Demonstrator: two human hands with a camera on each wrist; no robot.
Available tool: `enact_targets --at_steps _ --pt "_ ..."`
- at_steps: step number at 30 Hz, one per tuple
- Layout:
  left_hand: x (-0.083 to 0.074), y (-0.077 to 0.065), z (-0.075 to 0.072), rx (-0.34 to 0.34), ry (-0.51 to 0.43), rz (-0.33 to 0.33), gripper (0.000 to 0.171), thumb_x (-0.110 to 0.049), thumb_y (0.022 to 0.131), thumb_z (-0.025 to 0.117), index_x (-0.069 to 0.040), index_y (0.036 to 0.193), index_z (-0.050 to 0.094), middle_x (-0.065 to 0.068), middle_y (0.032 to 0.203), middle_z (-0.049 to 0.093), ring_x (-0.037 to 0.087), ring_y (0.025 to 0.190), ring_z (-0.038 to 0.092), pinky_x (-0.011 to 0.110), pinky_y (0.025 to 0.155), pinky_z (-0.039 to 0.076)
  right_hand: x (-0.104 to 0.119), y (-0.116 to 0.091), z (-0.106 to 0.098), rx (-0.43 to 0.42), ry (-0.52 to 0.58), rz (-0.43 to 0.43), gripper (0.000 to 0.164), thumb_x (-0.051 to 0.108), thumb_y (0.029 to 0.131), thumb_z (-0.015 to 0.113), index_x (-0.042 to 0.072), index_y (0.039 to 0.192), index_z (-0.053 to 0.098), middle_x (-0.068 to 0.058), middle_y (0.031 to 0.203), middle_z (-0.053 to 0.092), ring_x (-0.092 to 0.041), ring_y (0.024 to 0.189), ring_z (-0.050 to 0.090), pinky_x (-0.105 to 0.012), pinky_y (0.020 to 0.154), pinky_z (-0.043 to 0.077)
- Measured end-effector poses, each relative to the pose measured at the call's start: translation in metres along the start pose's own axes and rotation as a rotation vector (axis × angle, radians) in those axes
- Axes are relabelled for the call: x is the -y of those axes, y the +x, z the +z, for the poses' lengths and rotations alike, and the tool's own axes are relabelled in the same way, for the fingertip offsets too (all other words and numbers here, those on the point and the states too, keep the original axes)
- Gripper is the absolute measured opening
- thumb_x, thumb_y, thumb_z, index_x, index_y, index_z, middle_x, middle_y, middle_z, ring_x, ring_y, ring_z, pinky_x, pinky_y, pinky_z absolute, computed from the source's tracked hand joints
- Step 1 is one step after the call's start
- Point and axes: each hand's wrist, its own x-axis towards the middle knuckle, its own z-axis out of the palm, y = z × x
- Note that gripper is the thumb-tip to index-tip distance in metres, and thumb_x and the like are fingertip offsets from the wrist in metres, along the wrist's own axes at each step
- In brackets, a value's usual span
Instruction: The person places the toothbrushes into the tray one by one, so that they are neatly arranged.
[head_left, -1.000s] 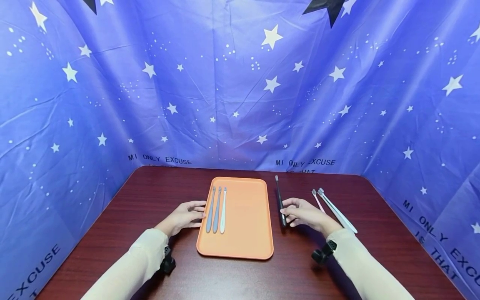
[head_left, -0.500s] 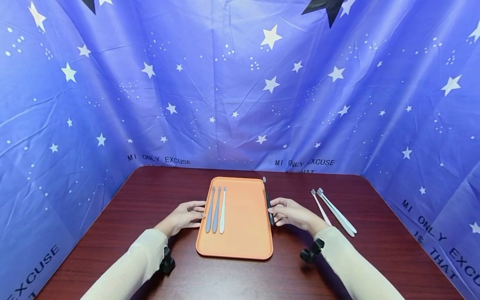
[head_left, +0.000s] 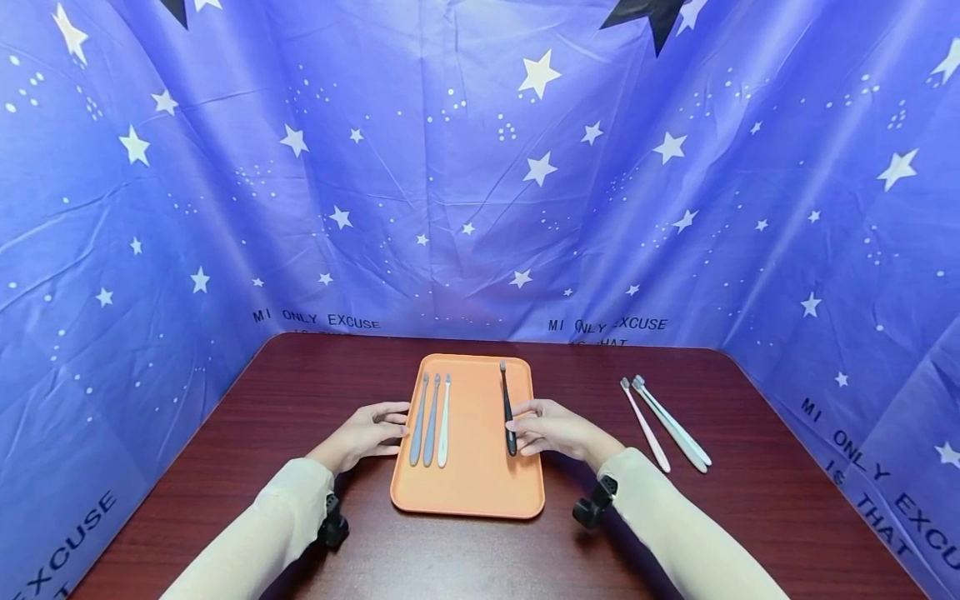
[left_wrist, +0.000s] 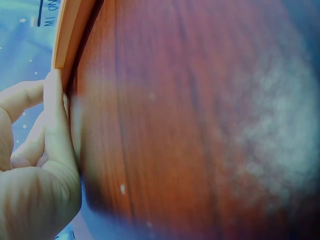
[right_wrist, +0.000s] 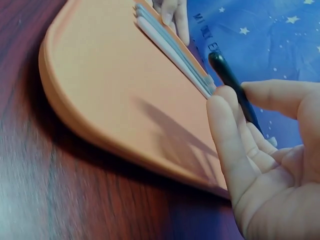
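Note:
My right hand (head_left: 557, 429) pinches a black toothbrush (head_left: 506, 400) by its handle between thumb and fingers, over the right part of the orange tray (head_left: 480, 492). In the right wrist view the black toothbrush (right_wrist: 227, 75) is raised above the tray, and a shadow falls on the tray floor. My left hand (head_left: 365, 435) is at the tray's left side, fingertips touching the rim. Its thumb (left_wrist: 56, 120) lies straight against the tray edge in the left wrist view. Two grey-blue toothbrushes (head_left: 431, 421) and a white toothbrush (head_left: 444, 425) lie side by side in the tray's left part.
Right of the tray, a pink toothbrush (head_left: 647, 429) and two pale toothbrushes (head_left: 672, 425) lie slanted on the dark red wooden table (head_left: 322, 375). A blue star-patterned cloth (head_left: 480, 167) hangs around the table's back and sides.
My right hand has carried the black toothbrush leftward from beside the tray, across its right rim, to over the tray. My left hand stays at the left rim.

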Motion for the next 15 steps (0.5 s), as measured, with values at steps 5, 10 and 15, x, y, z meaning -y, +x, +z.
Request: enact_targets --at_steps 5,10,15 --pt "0.001 0.0 0.0 0.003 -0.003 -0.002 0.055 0.001 0.093 0.066 0.0 0.145 0.048 0.018 0.123 0.061 0.025 0.103 0.066 0.042 0.086 0.059 0.002 0.006 0.012 -0.01 -0.015 0.045 0.047 0.01 0.094 0.066 -0.01 0.13 0.044 -0.006 0.085 0.067 -0.013 0.072 0.065 -0.028 0.068 0.061" --pt "0.001 0.001 -0.001 0.006 -0.006 -0.001 0.055 0.0 0.093 0.067 0.0 0.145 0.048 0.018 0.123 0.061 0.024 0.102 0.066 0.043 0.086 0.059 0.004 0.011 0.023 0.002 -0.03 0.061 0.048 0.011 0.094 0.067 -0.009 0.131 0.043 -0.008 0.086 0.065 -0.013 0.07 0.065 -0.029 0.068 0.061" --pt "0.001 0.001 -0.001 0.013 -0.005 0.002 0.055 0.0 0.094 0.067 0.0 0.146 0.048 0.019 0.124 0.06 0.025 0.103 0.066 0.043 0.086 0.059 0.005 0.015 0.033 0.01 -0.045 0.06 0.048 0.012 0.094 0.068 -0.009 0.13 0.044 -0.009 0.085 0.065 -0.014 0.07 0.065 -0.031 0.069 0.061"
